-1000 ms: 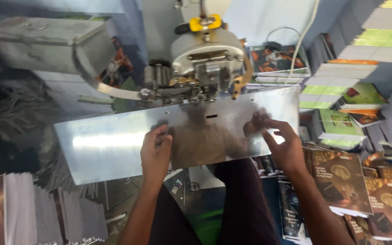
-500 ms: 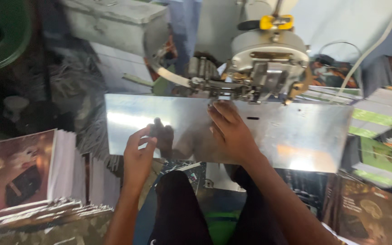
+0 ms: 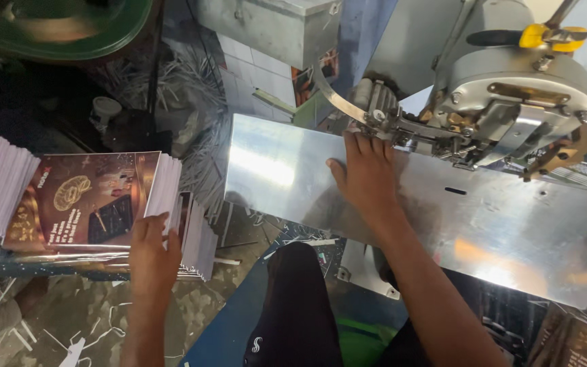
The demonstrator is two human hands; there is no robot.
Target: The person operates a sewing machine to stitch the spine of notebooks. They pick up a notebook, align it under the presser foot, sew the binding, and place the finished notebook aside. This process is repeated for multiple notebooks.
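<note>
Paper offcuts litter the floor (image 3: 69,326) beside a shiny steel bench (image 3: 511,238). Since a moment ago the left hand (image 3: 152,255) has left the bench and now rests, grip loose and empty, on the near edge of the stacked brown booklets (image 3: 96,204). Flat beside the stitching machine (image 3: 511,95) lies the right hand (image 3: 367,178), holding nothing.

Lying flat across the right half: metal work plate (image 3: 484,224), with the stitching machine head (image 3: 511,88) standing at its far edge. Resting on the plate just before the machine head: right hand (image 3: 368,177). Sitting well to the left of the plate: stack of booklets (image 3: 103,211), with the left hand (image 3: 151,255) touching its near right corner. Standing behind the plate, beyond its left end: metal box (image 3: 273,27). Showing between the two arms, below the plate: knee (image 3: 293,306).
</note>
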